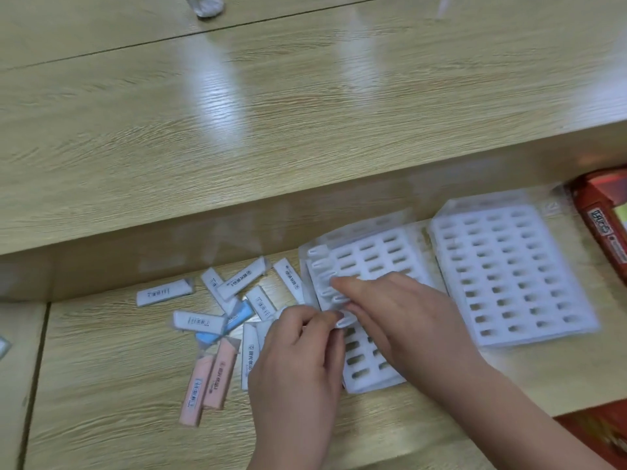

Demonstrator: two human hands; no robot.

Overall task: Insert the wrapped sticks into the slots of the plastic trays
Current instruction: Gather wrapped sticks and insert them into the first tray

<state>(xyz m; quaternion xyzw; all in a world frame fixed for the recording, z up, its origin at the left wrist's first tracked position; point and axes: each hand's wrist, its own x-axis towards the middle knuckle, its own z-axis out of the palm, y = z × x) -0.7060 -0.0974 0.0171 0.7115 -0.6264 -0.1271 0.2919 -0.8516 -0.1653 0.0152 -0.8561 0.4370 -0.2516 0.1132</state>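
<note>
The left hand (298, 361) is curled, its thumb and fingertips pinching a white stick (343, 322) at the left edge of the tray (383, 252). The stick stands on end just past those fingertips, its looped top showing, over the tray's left column about halfway down.

The right hand (397, 310) lies across the middle of the tray from the right. Its forefinger is stretched out to the left column and touches the seated sticks (319, 262) there. Its thumb comes down right beside the pinched stick. Blur hides whether it grips that stick or only rests near it, so I cannot tell the right hand's hold.

The seated sticks fill the upper part of the tray's left column, upright in their slots. The other slots in view are bare.

Left of the tray, a pile (234, 300) of wrapped sticks lies loose on the desk (237, 130), mostly white. One blue stick (234, 322) sits in the heap, and two pink sticks (207, 378) lie at its near end.

Just right of the tray, a second tray (509, 276) lies flat. Further right is a red box (600, 218). Far behind the tray, at the top edge, sits a crumpled grey wad (205, 5).
</note>
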